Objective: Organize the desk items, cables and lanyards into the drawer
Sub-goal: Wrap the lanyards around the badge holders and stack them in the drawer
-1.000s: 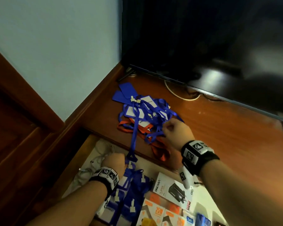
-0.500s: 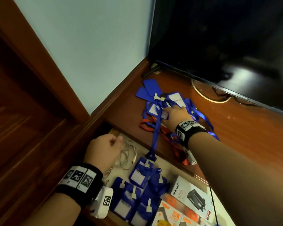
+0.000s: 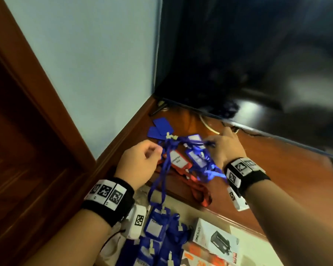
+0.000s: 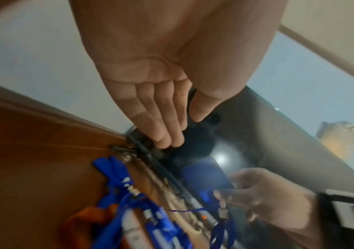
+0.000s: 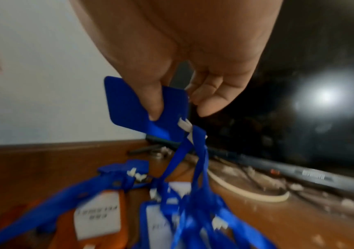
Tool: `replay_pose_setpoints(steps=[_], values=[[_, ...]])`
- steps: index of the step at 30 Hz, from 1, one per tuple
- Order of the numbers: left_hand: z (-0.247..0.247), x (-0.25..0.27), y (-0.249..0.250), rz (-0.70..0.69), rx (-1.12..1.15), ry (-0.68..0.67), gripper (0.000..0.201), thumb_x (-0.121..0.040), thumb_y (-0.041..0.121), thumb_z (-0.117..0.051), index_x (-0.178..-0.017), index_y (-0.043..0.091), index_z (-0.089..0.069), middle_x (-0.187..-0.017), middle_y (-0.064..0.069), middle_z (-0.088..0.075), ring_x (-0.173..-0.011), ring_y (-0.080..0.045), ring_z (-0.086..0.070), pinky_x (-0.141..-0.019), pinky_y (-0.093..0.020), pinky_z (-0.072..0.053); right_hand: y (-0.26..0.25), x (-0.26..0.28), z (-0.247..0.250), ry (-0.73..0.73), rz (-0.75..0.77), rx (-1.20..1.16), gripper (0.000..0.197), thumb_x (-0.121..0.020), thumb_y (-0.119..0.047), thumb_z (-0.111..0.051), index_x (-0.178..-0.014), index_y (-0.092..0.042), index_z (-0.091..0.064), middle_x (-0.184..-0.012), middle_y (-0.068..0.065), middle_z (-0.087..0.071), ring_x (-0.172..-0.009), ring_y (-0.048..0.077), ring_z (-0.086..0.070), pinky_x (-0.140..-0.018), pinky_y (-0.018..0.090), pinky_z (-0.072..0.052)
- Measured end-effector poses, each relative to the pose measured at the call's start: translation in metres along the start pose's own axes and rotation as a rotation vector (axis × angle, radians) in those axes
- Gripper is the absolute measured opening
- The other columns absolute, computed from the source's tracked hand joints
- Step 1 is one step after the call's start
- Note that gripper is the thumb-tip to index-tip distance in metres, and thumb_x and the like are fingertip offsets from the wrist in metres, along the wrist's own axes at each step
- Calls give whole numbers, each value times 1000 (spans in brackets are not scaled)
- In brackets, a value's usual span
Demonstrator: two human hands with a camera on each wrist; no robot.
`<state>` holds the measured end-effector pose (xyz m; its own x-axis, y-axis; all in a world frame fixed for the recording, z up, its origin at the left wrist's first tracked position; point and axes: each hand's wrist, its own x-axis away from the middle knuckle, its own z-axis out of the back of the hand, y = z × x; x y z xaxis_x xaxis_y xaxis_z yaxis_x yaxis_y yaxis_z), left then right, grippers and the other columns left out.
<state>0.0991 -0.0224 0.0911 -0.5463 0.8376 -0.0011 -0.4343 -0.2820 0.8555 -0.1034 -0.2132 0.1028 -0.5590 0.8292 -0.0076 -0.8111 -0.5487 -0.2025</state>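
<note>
A tangle of blue and red lanyards [image 3: 188, 160] with badge holders lies on the wooden desk top [image 3: 277, 179] near the wall corner. My right hand [image 3: 223, 148] is over the pile's far side. In the right wrist view it [image 5: 178, 109] pinches a blue badge holder [image 5: 142, 109] between thumb and fingers, its blue strap [image 5: 193, 151] trailing down into the pile. My left hand [image 3: 144, 160] hovers at the pile's left edge, and in the left wrist view it [image 4: 172, 118] has straight fingers and holds nothing. One blue strap [image 3: 161, 185] hangs over the desk edge into the drawer [image 3: 248, 252].
The open drawer below holds several blue badge holders [image 3: 156, 227], a white product box [image 3: 215, 240] and orange boxes. A dark TV screen [image 3: 258, 64] stands at the back of the desk with a white cable [image 3: 208, 125] under it. A wall and a wooden door frame are on the left.
My left hand has left the cables in the drawer and come up to the pile on the desk. My right hand has moved to the pile's far side and lifted a blue badge holder.
</note>
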Motion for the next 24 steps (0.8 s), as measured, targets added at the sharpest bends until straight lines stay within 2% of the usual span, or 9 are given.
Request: replay_pose_setpoints(steps=[2,6,9,11,14,16,19,21,24], values=[[-4,-12,22,-54,16,-50,20,-101,31,-62,-120,34,-66,-98,13,-73,-91,2,-67,-90,-30,-54,1,17,33,-1,35,2,22,-94,-38,-64,-113,-40,-74,-97,4,-53,-96,32,-62,-76,31,-47],[-21,-33,76,-192,103,-225,64,-97,10,-66,-151,37,-43,-138,9,-58,-126,-7,-56,-106,-23,-42,6,50,97,227,110,-63,19,-96,-42,-65,-108,-33,-76,-95,-1,-62,-87,26,-66,-69,28,-41],[-35,-39,115,-335,121,-355,84,-86,25,-78,-156,43,-34,-147,18,-47,-134,4,-45,-111,-20,-32,11,74,142,326,166,-156,7,-95,-32,-69,-98,-28,-74,-82,-7,-67,-79,21,-65,-64,24,-33],[-45,-41,139,-404,173,-421,80,-83,40,-80,-151,46,-39,-151,21,-49,-138,10,-42,-115,-22,-31,16,88,167,372,169,-253,4,-95,-32,-69,-94,-29,-67,-73,-10,-66,-71,14,-63,-61,25,-38],[-58,-39,174,-463,290,-546,58,-87,41,-80,-140,38,-55,-144,14,-60,-136,3,-51,-117,-34,-40,18,105,195,474,152,-554,11,-96,-34,-68,-93,-26,-61,-76,0,-72,-72,20,-69,-70,43,-56],[-65,-32,193,-505,265,-591,48,-86,50,-77,-130,36,-64,-132,14,-68,-128,-3,-61,-114,-43,-46,19,114,213,583,151,-685,11,-96,-32,-69,-96,-22,-64,-83,5,-74,-78,28,-71,-75,53,-57],[-75,-19,211,-551,194,-675,35,-92,46,-75,-124,33,-69,-122,11,-73,-117,-5,-67,-109,-40,-51,22,124,238,694,185,-767,13,-94,-33,-74,-97,-20,-72,-91,14,-72,-84,35,-68,-80,55,-55],[-82,-12,220,-598,119,-678,25,-95,44,-71,-113,27,-73,-109,5,-77,-104,-13,-72,-100,-41,-55,22,135,251,696,204,-760,11,-94,-34,-74,-91,-24,-76,-86,14,-72,-80,36,-66,-77,51,-56],[-83,-10,231,-582,169,-614,19,-101,31,-64,-98,14,-72,-85,1,-79,-86,-18,-75,-87,-36,-57,28,154,256,637,212,-706,18,-98,-30,-66,-89,-23,-80,-76,-3,-76,-67,15,-69,-64,25,-53]])
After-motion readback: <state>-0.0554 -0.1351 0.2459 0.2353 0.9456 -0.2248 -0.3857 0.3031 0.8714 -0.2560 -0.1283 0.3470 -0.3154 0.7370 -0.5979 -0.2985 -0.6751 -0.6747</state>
